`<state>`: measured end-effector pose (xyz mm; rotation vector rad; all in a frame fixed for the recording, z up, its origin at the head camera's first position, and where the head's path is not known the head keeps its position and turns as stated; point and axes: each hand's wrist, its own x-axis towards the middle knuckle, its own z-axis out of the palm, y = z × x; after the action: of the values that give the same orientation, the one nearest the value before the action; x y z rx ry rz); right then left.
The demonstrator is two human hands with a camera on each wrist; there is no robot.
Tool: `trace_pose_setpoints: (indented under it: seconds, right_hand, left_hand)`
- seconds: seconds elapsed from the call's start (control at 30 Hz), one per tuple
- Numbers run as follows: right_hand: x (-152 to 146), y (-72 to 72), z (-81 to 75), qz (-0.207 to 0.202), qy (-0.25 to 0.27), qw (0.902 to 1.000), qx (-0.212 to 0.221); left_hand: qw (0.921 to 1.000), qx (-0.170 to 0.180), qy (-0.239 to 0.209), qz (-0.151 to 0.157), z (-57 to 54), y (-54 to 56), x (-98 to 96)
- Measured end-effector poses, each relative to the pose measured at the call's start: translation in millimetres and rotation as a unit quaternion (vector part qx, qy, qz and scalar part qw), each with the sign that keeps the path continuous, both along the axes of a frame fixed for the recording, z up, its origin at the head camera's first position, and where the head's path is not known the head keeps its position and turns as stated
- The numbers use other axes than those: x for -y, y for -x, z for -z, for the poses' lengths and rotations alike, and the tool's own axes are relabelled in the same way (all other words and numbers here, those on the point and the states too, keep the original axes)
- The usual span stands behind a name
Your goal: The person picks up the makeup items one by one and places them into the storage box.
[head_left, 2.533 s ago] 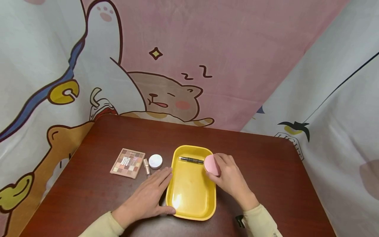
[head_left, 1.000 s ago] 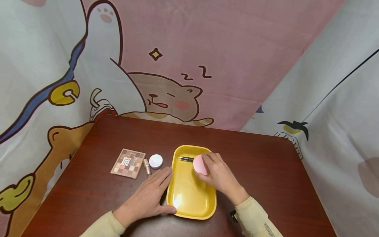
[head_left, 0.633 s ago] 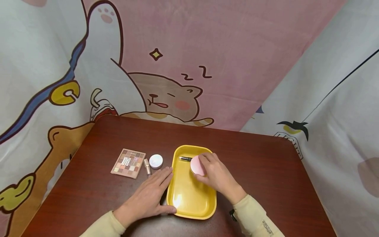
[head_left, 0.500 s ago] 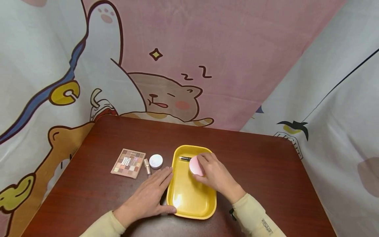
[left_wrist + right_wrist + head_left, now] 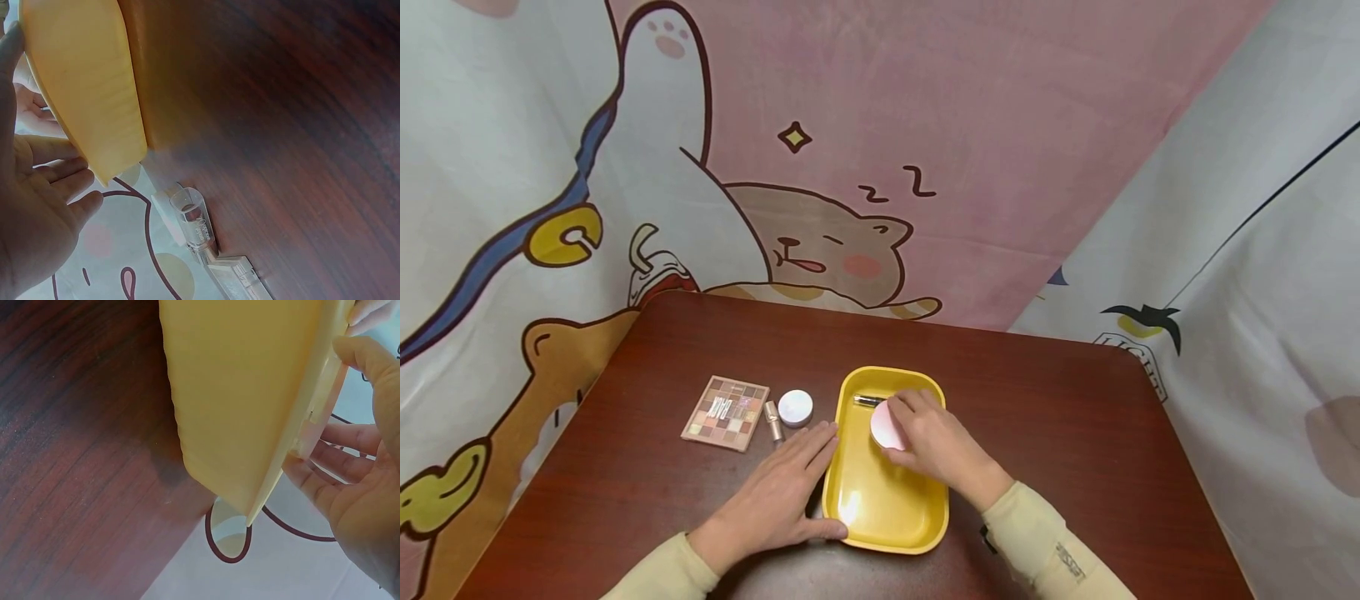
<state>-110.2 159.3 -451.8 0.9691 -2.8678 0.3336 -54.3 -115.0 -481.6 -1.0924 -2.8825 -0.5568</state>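
Note:
My right hand [image 5: 943, 446] grips a round pink compact [image 5: 886, 427] by its edge, fingers at the far side and thumb at the near side. The compact is over the inside of a yellow tray [image 5: 887, 504]. Beyond it in the tray lies a slim dark cosmetic pen [image 5: 867, 401], its right part hidden by the compact and hand. My left hand [image 5: 767, 504] rests along the tray's left side, fingers extended at the rim and thumb at the near left corner. In the left wrist view, fingertips touch the tray's rim [image 5: 65, 134].
Left of the tray, on the dark red-brown table [image 5: 1037, 400], lie a round white-lidded container [image 5: 795, 407], a lipstick tube [image 5: 773, 422] partly behind the left hand, and a square eyeshadow palette [image 5: 726, 414]. A cartoon-printed curtain [image 5: 1000, 125] hangs behind the table.
My right hand has carried the compact leftward from the tray's right rim to over its interior, covering more of the pen. The left hand stays in place.

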Motion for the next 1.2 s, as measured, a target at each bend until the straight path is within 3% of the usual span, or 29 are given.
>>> trace_pose_setpoints:
  seconds: [0.23, 0.63, 1.2]
  right_hand:
    - [3, 0.7, 0.8, -0.012, -0.015, 0.9998, 0.011]
    - [10, 6.7, 2.8, -0.066, -0.048, 0.9964, -0.023]
    - [21, 13.8, -1.2, -0.074, -0.095, 0.9925, 0.021]
  left_hand:
    - [1.0, -0.001, 0.001, 0.001, -0.2, 0.1, 0.0]
    - [1.0, -0.006, 0.0, 0.0, -0.4, 0.1, 0.1]
    - [0.9999, -0.012, 0.002, 0.002, 0.8, 0.6, 0.2]
